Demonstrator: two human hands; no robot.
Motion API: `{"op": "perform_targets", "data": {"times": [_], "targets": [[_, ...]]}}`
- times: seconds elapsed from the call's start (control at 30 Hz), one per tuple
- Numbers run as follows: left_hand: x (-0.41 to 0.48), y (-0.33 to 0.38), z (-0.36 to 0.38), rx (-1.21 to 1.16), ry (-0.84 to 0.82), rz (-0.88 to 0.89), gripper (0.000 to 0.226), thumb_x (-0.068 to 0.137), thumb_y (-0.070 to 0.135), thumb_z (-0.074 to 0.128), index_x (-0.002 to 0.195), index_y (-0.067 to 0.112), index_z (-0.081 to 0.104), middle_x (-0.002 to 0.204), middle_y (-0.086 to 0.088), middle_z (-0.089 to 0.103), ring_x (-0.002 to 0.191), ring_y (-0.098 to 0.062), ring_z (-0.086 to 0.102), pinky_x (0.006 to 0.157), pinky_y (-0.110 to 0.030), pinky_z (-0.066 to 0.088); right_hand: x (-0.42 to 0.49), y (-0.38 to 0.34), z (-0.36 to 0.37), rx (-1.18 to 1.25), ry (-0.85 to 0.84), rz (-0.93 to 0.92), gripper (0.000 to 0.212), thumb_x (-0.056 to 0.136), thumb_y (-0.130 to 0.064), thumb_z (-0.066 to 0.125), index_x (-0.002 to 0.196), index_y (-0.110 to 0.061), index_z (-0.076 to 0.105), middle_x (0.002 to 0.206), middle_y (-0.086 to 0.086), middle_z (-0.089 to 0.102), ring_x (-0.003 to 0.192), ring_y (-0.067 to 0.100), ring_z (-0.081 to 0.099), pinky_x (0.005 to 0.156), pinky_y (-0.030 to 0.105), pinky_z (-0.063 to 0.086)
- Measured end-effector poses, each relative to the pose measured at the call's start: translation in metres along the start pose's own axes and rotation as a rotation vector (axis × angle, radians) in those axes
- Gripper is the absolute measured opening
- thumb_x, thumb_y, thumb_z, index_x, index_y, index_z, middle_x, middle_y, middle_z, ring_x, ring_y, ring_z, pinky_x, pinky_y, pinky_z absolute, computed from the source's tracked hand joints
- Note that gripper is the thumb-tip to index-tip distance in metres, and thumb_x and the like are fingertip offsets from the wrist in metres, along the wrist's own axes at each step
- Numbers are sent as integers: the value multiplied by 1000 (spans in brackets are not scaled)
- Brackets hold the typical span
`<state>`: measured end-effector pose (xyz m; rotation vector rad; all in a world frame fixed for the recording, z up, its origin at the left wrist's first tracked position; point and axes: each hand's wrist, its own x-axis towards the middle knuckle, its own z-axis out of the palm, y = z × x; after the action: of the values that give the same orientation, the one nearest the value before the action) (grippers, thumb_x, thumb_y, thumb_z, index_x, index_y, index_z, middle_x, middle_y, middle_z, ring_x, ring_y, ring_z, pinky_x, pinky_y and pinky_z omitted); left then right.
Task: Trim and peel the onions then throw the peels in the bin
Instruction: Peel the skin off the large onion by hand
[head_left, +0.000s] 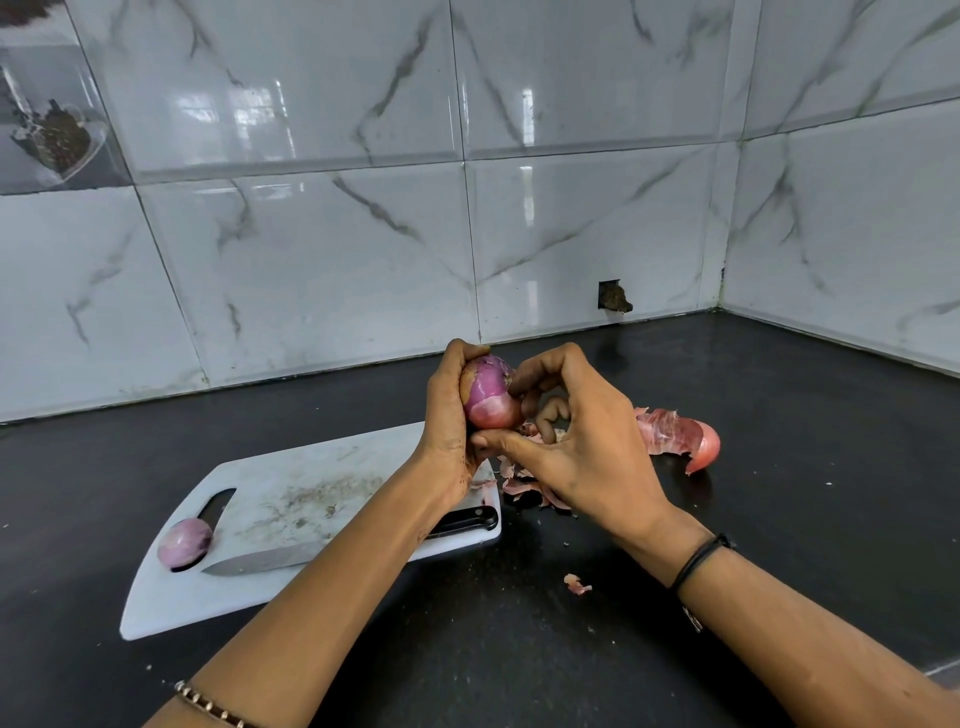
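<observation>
Over the right end of the cutting board (311, 483), 1 onion (488, 397) is gripped by the left hand (451, 421) and pinched by thumb and forefinger of the right hand (582, 452).

— What stood behind the worktop?
— Glossy white wall tiles veined with grey like marble (311, 234), meeting in a corner (723, 291) at the right.
— Any flaw?
— A small, dark, ragged hole (614, 297) low in one tile, just above the black speckled stone countertop (810, 415).
— And the light?
— Pale bright reflections (527, 111) lay on the tiles. A picture tile of a glass cup with dark grains (52, 135) sat top left.
</observation>
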<state>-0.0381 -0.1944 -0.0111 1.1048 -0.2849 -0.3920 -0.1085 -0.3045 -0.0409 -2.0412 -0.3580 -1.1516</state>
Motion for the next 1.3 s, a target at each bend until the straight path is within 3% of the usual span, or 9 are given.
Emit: {"op": "perform_targets", "data": {"times": [0.17,0.37,0.43,0.57,0.7,0.97,1.1,1.2,1.3], "targets": [[-3,1,2,34,5,50,29,95,36,53,79,13,60,64,-1,62,49,-14,59,42,-21,47,0,1,-1,0,-3,25,57,69,-30,95,107,-14,56,98,-9,63,77,2,58,70,13,49],[-4,2,2,130,10,50,35,96,42,49,76,15,59,60,-2,61,43,-13,55,40,-18,43,-3,-3,3,-35,-15,-10,45,76,-19,91,97,-21,52,79,-13,60,66,-2,55,61,4,41],[-4,2,1,131,4,43,37,95,43,49,75,13,61,62,-3,62,45,-14,57,42,-18,45,-2,-2,2,-34,-21,7,42,76,-25,91,95,-22,53,76,-16,58,64,2,55,60,8,43],[-5,3,0,79,30,32,32,95,40,52,83,13,62,66,-2,65,48,-14,61,42,-19,47,-1,4,2,-98,-48,22,39,77,-46,87,88,-21,59,68,-6,58,60,12,55,54,23,47],[-8,5,1,14,16,11,43,95,39,51,64,14,67,59,-2,64,46,-15,60,42,-19,48,1,1,0,-65,-13,-28,38,74,-41,90,79,-16,61,73,-7,57,64,12,51,57,15,39],[-1,6,-11,54,55,34,45,96,46,46,80,8,62,60,-3,66,34,-11,51,32,-13,30,1,2,-3,-31,52,-3,15,91,-20,78,99,-13,66,90,-6,65,80,12,62,67,20,51],[0,7,-14,51,75,21,43,96,46,47,85,7,61,68,-7,69,35,-13,50,31,-15,30,3,3,-4,-61,71,-9,22,91,-16,77,111,-9,68,100,-4,66,93,4,66,73,12,52],[-1,6,-11,60,86,30,41,95,47,49,80,12,64,65,-2,69,43,-12,55,43,-19,40,3,-1,-4,-37,54,-30,17,89,-18,79,102,-9,71,96,-6,68,86,7,67,67,10,49],[-2,4,-7,24,61,28,41,95,43,49,72,14,68,68,-3,68,56,-15,61,58,-26,47,2,-2,-2,-42,9,-43,32,79,-30,88,98,-12,70,89,-8,64,74,10,62,62,12,47]]}}
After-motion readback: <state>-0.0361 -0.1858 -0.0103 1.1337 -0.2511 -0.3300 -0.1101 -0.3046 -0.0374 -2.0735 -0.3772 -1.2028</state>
